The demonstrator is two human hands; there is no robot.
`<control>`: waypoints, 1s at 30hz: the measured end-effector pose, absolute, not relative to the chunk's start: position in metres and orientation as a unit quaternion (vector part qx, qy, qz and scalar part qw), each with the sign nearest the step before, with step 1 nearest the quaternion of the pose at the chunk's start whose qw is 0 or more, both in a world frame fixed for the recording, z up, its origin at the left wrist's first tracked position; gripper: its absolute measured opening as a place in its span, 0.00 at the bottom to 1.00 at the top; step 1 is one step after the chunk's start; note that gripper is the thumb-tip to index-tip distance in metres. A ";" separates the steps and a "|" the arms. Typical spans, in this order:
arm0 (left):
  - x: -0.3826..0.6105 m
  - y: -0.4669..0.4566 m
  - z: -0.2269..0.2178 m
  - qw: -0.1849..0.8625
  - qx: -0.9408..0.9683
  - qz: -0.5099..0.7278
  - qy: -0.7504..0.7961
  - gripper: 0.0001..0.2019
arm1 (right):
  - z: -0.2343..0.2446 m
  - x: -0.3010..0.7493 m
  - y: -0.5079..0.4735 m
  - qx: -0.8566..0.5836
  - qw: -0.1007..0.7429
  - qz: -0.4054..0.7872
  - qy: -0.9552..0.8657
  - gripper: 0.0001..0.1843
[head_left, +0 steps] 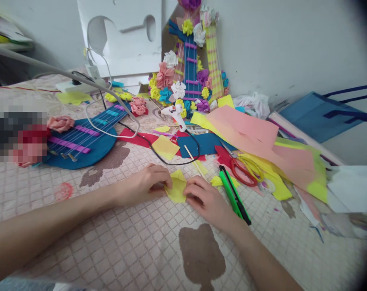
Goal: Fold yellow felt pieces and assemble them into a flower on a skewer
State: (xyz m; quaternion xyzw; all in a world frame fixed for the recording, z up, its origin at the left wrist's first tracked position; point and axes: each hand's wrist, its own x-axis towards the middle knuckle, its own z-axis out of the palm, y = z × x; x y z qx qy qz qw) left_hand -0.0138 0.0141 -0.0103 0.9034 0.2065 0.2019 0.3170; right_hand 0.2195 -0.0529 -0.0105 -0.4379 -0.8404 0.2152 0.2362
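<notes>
Both hands at mid-tabletop (134, 246), working one small yellow paper piece (176, 190) between them, well short of the glue gun. Left hand (155, 180): fingers curled, thumb and fingertips apparently pinched on the paper's left edge. Right hand (203, 197): similarly closed at the right edge; exact thumb contact hidden. Paper looks thin and creased; uneven pull between the two pinches could tear it or skew a crease. Green cutter (234, 196) lies just right of the right hand; blade state not readable, so a sideways sweep might knock it or risk a nick. Far side: black cord (177, 164) loops from the white glue gun (175, 116); a snag could drag the gun. Nozzle, if hot, would be a burn hazard; heat cannot be told.
</notes>
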 end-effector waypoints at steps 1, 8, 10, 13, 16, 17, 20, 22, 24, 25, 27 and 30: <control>-0.014 0.015 -0.010 0.321 0.903 0.202 0.204 0.04 | -0.010 0.220 -0.053 -0.436 0.237 0.222 -0.839 0.08; -0.009 0.015 -0.009 0.327 0.898 0.203 0.213 0.05 | -0.009 0.213 -0.054 -0.471 0.235 0.227 -0.820 0.07; -0.006 0.011 -0.009 0.323 0.891 0.216 0.234 0.05 | -0.010 0.210 -0.054 -0.484 0.230 0.216 -0.816 0.07; -0.003 0.005 -0.008 0.313 0.882 0.234 0.262 0.06 | -0.009 0.209 -0.053 -0.484 0.229 0.211 -0.818 0.07; -0.004 0.002 -0.009 0.304 0.896 0.213 0.244 0.06 | -0.006 0.213 -0.052 -0.477 0.227 0.219 -0.821 0.07; -0.004 0.003 -0.010 0.303 0.901 0.203 0.233 0.06 | -0.006 0.214 -0.052 -0.476 0.226 0.226 -0.820 0.07; -0.006 0.006 -0.011 0.309 0.904 0.193 0.221 0.05 | -0.004 0.218 -0.051 -0.478 0.221 0.246 -0.814 0.07; -0.007 0.009 -0.011 0.319 0.901 0.190 0.224 0.04 | -0.004 0.219 -0.052 -0.478 0.215 0.252 -0.813 0.07; -0.006 0.011 -0.010 0.326 0.898 0.190 0.224 0.03 | -0.005 0.218 -0.052 -0.478 0.215 0.250 -0.815 0.07; -0.005 0.012 -0.010 0.329 0.897 0.194 0.225 0.03 | -0.005 0.218 -0.052 -0.478 0.216 0.248 -0.814 0.07; -0.003 0.014 -0.009 0.334 0.892 0.204 0.228 0.04 | -0.005 0.215 -0.051 -0.485 0.219 0.247 -0.810 0.07; 0.002 0.015 -0.009 0.330 0.887 0.208 0.248 0.04 | -0.007 0.211 -0.050 -0.502 0.222 0.245 -0.799 0.08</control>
